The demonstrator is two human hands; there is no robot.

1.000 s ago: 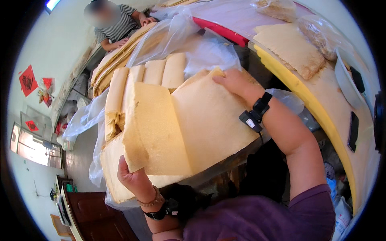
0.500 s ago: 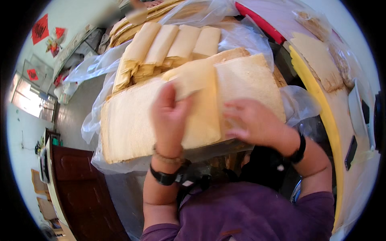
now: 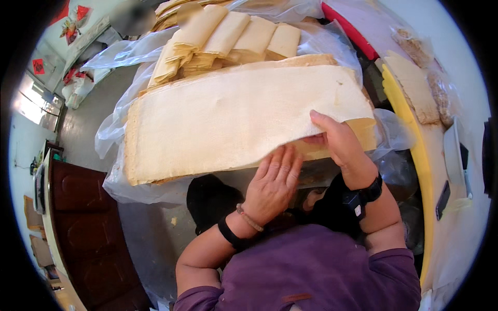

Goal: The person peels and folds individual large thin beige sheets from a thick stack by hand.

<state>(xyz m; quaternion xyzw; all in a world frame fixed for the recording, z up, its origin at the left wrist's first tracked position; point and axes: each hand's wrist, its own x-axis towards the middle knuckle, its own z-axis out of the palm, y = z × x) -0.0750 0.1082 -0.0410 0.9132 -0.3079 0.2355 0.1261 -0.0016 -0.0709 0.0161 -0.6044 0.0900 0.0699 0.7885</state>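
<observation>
A large pale yellow sheet, thin, matte and finely grained like pressed bean curd skin, lies on top of a stack of like sheets; its shape is a long rectangle with rough, slightly darker edges. The long axis runs left to right, rising a little toward the right. The stack rests on crinkled clear plastic film that spills over the left and near edges. The left hand lies flat, fingers spread, against the near edge of the sheet. The right hand pinches the near right corner, thumb on top, fingers under; the two hands are just beside each other. Behind the sheet stand folded rolls of the same material, side by side. To the right, a yellow-rimmed table curves close; the floor on the left is open.
</observation>
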